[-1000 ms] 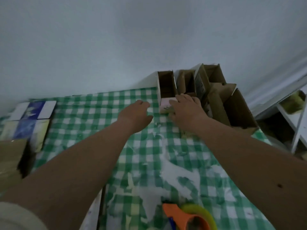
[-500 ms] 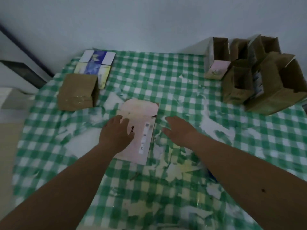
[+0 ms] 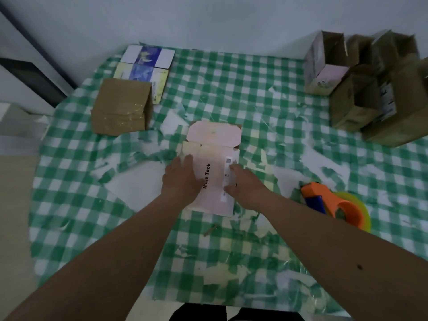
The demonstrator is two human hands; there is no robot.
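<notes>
Both hands are on the flat pink carton (image 3: pixel 215 154) mid-surface (image 3: pixel 231 89): left hand (image 3: pixel 180 179) spread flat, right hand (image 3: pixel 246 187) at its edge, grip unclear. Several erected cartons (image 3: pixel 352 107) stand far right; this one isn't yet folded.

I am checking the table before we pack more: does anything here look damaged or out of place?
Yes. The green checked tablecloth is damaged: around the flat pink box its print has peeled off in ragged white patches. Nothing else stands out.

Tape dispenser (image 3: pixel 335 205) near, right of carton (image 3: pixel 215 174); leftward cloth (image 3: pixel 76 172) apparently free.
</notes>
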